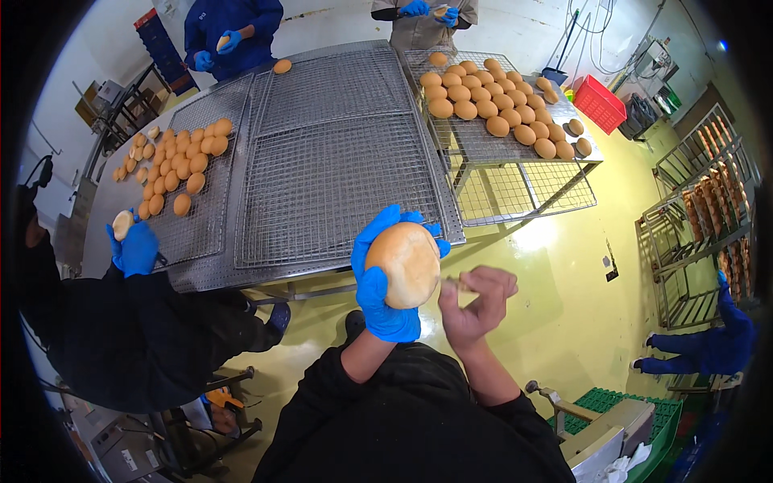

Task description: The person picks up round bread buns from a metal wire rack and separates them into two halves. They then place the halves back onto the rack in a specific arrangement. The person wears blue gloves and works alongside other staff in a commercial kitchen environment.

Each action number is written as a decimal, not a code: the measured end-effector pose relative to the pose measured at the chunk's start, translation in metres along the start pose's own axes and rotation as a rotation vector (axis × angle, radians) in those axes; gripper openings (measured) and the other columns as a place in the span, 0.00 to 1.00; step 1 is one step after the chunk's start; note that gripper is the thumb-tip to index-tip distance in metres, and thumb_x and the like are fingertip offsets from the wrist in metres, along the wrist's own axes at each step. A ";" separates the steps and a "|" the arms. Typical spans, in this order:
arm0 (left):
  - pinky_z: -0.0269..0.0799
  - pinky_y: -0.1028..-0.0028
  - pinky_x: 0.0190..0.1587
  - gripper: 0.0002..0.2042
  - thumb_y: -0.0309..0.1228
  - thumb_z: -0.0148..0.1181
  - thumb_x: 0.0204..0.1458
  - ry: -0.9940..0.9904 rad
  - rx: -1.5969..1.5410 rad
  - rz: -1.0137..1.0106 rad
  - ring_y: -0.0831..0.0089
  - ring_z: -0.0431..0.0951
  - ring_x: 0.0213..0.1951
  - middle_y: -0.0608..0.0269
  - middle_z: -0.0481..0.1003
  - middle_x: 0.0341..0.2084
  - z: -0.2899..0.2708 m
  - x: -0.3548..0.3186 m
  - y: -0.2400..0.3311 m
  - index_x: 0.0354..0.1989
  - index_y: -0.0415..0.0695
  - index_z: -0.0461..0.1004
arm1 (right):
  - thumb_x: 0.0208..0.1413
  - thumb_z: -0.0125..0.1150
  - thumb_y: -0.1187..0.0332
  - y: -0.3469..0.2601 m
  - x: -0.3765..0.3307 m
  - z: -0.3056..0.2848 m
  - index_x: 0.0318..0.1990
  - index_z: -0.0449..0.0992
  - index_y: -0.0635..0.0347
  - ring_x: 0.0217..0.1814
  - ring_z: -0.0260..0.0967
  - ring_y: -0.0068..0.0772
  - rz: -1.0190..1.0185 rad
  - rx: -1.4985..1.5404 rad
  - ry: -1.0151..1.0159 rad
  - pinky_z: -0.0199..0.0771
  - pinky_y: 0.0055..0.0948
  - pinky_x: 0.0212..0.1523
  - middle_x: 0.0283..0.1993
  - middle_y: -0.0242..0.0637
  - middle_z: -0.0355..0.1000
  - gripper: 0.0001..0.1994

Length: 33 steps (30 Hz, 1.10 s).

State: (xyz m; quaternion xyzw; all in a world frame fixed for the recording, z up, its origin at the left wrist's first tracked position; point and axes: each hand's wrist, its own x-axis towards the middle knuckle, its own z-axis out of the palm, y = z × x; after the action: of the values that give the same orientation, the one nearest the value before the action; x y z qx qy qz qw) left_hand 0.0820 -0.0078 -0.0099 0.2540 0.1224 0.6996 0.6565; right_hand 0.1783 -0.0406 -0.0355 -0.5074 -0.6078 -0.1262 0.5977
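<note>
My left hand [385, 302], in a blue glove, holds a round bun [405, 264] in front of my body. The bun's pale, flattish side shows, with browner crust along its upper edge. Just right of it is my right hand [477, 307], bare, with thumb and fingers curled toward each other near the bun's edge. Whether anything small sits between those fingertips is hard to make out. Beyond my hands lies a wire cooling rack [338, 189] on the metal table.
Brown buns [181, 161] lie on a left rack, and more buns [499, 101] cover a right-hand table. A co-worker's gloved hand [137, 245] holds a bun at left; two people stand across. A red crate [600, 105] and bun-filled rack trolley [708, 217] stand at right.
</note>
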 end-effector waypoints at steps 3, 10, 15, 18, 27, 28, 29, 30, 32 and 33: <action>0.69 0.55 0.44 0.37 0.48 0.62 0.36 0.015 -0.016 -0.018 0.56 0.70 0.43 0.50 0.65 0.44 0.002 -0.002 0.000 0.53 0.38 0.57 | 0.33 0.66 0.65 -0.002 -0.002 -0.002 0.32 0.67 0.53 0.31 0.60 0.29 0.028 0.005 -0.024 0.52 0.29 0.37 0.28 0.29 0.65 0.16; 0.70 0.54 0.44 0.37 0.47 0.64 0.35 -0.014 0.011 -0.009 0.56 0.70 0.43 0.50 0.66 0.43 -0.002 0.002 -0.001 0.52 0.37 0.58 | 0.29 0.67 0.69 -0.002 0.004 0.000 0.30 0.69 0.53 0.30 0.61 0.31 -0.003 0.101 -0.078 0.53 0.30 0.36 0.28 0.30 0.66 0.17; 0.69 0.54 0.44 0.37 0.47 0.61 0.36 -0.076 0.045 0.014 0.55 0.70 0.43 0.49 0.65 0.44 -0.008 0.002 -0.006 0.53 0.37 0.57 | 0.28 0.67 0.71 0.005 0.002 0.002 0.30 0.69 0.52 0.31 0.62 0.31 0.032 0.076 -0.036 0.53 0.30 0.36 0.28 0.30 0.66 0.17; 0.69 0.54 0.44 0.37 0.48 0.58 0.37 -0.065 0.088 0.023 0.54 0.69 0.43 0.48 0.64 0.45 -0.007 0.004 -0.008 0.54 0.38 0.56 | 0.29 0.67 0.69 0.019 0.006 0.012 0.31 0.68 0.51 0.32 0.62 0.31 0.072 0.041 -0.009 0.53 0.30 0.36 0.29 0.30 0.66 0.17; 0.70 0.55 0.43 0.36 0.45 0.63 0.36 -0.070 0.011 0.002 0.57 0.71 0.42 0.50 0.66 0.43 -0.013 0.008 -0.011 0.52 0.36 0.58 | 0.29 0.67 0.69 0.013 -0.002 0.006 0.28 0.69 0.53 0.31 0.62 0.32 0.044 0.072 -0.036 0.54 0.31 0.36 0.27 0.31 0.65 0.15; 0.70 0.55 0.43 0.35 0.46 0.62 0.37 -0.072 0.020 0.001 0.56 0.71 0.42 0.50 0.66 0.43 -0.015 0.010 -0.013 0.52 0.37 0.58 | 0.29 0.67 0.70 0.015 -0.001 0.008 0.28 0.69 0.53 0.31 0.62 0.32 0.030 0.071 -0.047 0.54 0.31 0.36 0.26 0.31 0.65 0.14; 0.70 0.56 0.43 0.35 0.46 0.61 0.38 -0.069 0.036 -0.006 0.56 0.71 0.42 0.49 0.66 0.43 -0.016 0.009 -0.012 0.52 0.37 0.58 | 0.30 0.66 0.71 0.017 -0.001 0.010 0.27 0.68 0.54 0.31 0.62 0.32 0.025 0.071 -0.059 0.54 0.31 0.36 0.26 0.31 0.65 0.14; 0.70 0.57 0.43 0.35 0.47 0.59 0.38 -0.046 -0.031 -0.082 0.56 0.71 0.42 0.49 0.67 0.43 -0.014 0.011 -0.009 0.52 0.38 0.58 | 0.32 0.65 0.73 0.031 -0.001 0.019 0.27 0.68 0.55 0.31 0.61 0.32 0.122 0.064 0.004 0.53 0.31 0.36 0.26 0.32 0.65 0.13; 0.69 0.58 0.43 0.34 0.49 0.56 0.40 0.007 -0.162 -0.230 0.55 0.70 0.41 0.49 0.67 0.43 -0.012 0.013 -0.001 0.53 0.39 0.57 | 0.32 0.65 0.73 0.040 -0.009 0.020 0.28 0.67 0.56 0.31 0.60 0.32 0.286 0.127 0.056 0.53 0.31 0.37 0.26 0.32 0.64 0.13; 0.71 0.59 0.41 0.34 0.50 0.53 0.41 0.025 -0.272 -0.279 0.54 0.70 0.41 0.49 0.66 0.43 -0.014 0.016 -0.002 0.53 0.39 0.56 | 0.33 0.64 0.73 0.041 -0.012 0.020 0.28 0.67 0.56 0.31 0.59 0.32 0.369 0.161 0.078 0.53 0.30 0.37 0.26 0.32 0.64 0.13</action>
State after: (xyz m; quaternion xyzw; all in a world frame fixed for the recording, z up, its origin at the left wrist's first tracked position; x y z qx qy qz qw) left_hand 0.0766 0.0103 -0.0202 0.1349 0.0689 0.6150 0.7738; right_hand 0.1948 -0.0129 -0.0693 -0.5553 -0.4891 0.0149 0.6725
